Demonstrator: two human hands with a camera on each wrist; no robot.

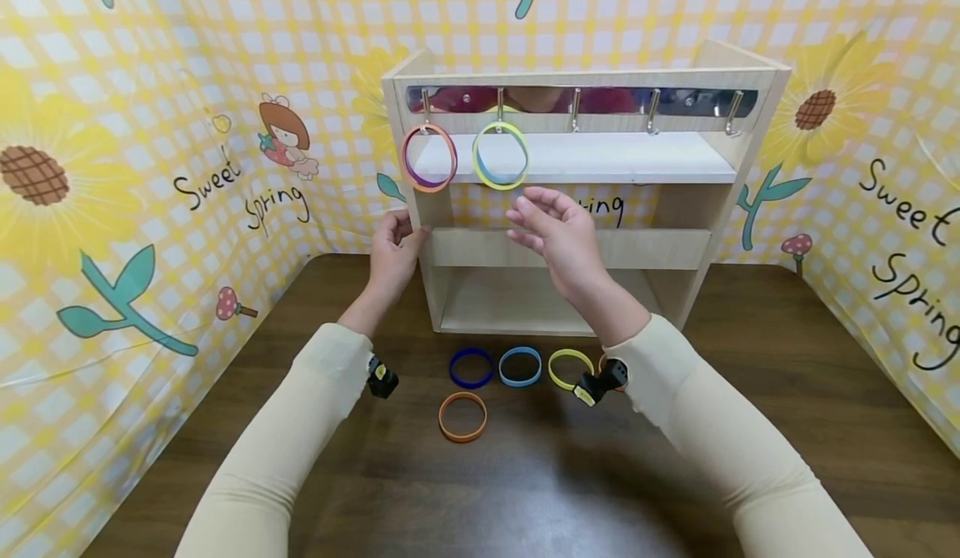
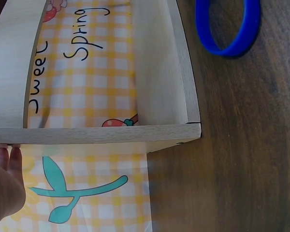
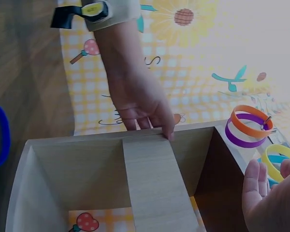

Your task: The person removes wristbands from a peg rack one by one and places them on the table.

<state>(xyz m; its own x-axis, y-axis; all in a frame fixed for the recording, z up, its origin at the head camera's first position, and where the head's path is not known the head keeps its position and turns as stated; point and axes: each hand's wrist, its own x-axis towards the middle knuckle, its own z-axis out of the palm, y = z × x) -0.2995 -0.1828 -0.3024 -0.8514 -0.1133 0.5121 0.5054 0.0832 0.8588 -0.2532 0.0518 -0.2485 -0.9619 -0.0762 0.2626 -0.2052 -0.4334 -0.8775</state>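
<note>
A small wooden shelf [image 1: 570, 248] with a metal hook strip [image 1: 540, 99] stands ahead. My left hand [image 1: 393, 249] holds its left side panel, thumb at the front edge and fingers along the outer face. On the leftmost hook hang an orange wristband [image 3: 247, 126] and a purple wristband [image 3: 239, 140]. The second hook carries a yellow wristband [image 1: 480, 170] and a light blue wristband [image 1: 491, 173]. Just below and right of that pair is my right hand [image 1: 562, 237], palm turned left, fingers loosely bent with nothing between them.
On the brown table before the shelf lie a dark blue wristband [image 1: 471, 386], a light blue wristband [image 1: 520, 384], a yellow wristband [image 1: 558, 379] and an orange wristband [image 1: 462, 439]. Another orange one is partly hidden by the right wrist camera [image 1: 600, 381]. Checked cloth [image 1: 262, 57] surrounds the table.
</note>
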